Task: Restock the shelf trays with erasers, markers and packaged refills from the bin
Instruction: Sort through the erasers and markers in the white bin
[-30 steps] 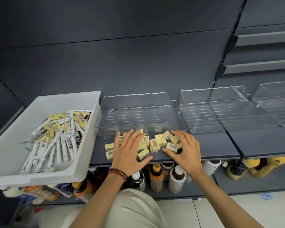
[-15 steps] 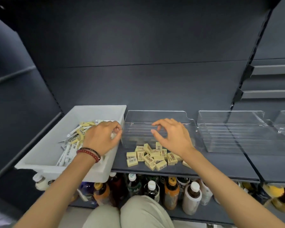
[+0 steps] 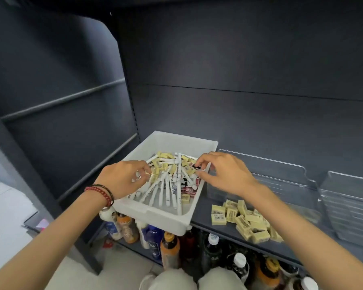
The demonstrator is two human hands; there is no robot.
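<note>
Hands point(image 3: 122, 178) point(image 3: 224, 174) in bin point(image 3: 166, 221) of markers point(image 3: 167, 188), erasers point(image 3: 249, 221) heaped on shelf point(image 3: 216, 234)

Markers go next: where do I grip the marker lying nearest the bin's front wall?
Pinch the marker across its barrel by the near end, coming from above. It lies flat, pointing at the bin's front wall. That end rests on bare floor, while the far end is buried under the pile.

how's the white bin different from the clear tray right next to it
The white bin is opaque; the clear tray is see-through. The white bin holds markers, erasers and packets; no stock shows in the clear tray. The white bin overhangs the shelf's front edge; the clear tray sits further back, behind the loose eraser pile. Both are open-topped and rest on the same dark shelf.
</note>
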